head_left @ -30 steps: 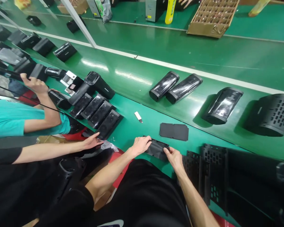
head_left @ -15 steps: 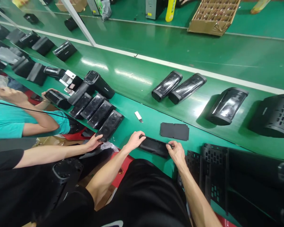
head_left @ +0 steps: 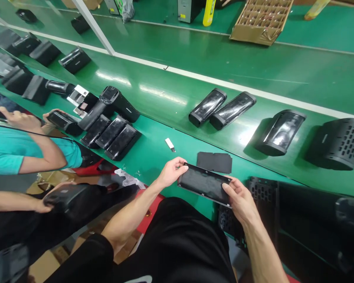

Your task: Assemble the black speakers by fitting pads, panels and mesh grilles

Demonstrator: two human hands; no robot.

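Surface, green and glossy, crossed by a white stripe: the largest item, running past the near green bench.

Casing, large, black plastic, perforated at one end: on the bench, beyond the right hand.

Housing, rounded, black, with a slotted grille: on the glossy surface, far right.

Cylinder-like units, black, with shiny fronts: three, lying left of the housing, two of them side by side.

Panel, flat, oblong, black, with small pale spots along its edges: held slightly tilted over the near edge of the bench. Left hand closed on its left end, thumb on the upper corner; right hand gripping the other end, thumb pressed on the face, fingers behind. Step in hand, as judged: two-handed handling of the panel. Any further move would call for both grips to turn or lower together, lest it twist.

Sheets, thin, matt black, notched: flat, just beyond the panel.

Tool, small, white-bodied, dark-tipped: alone on the bench.
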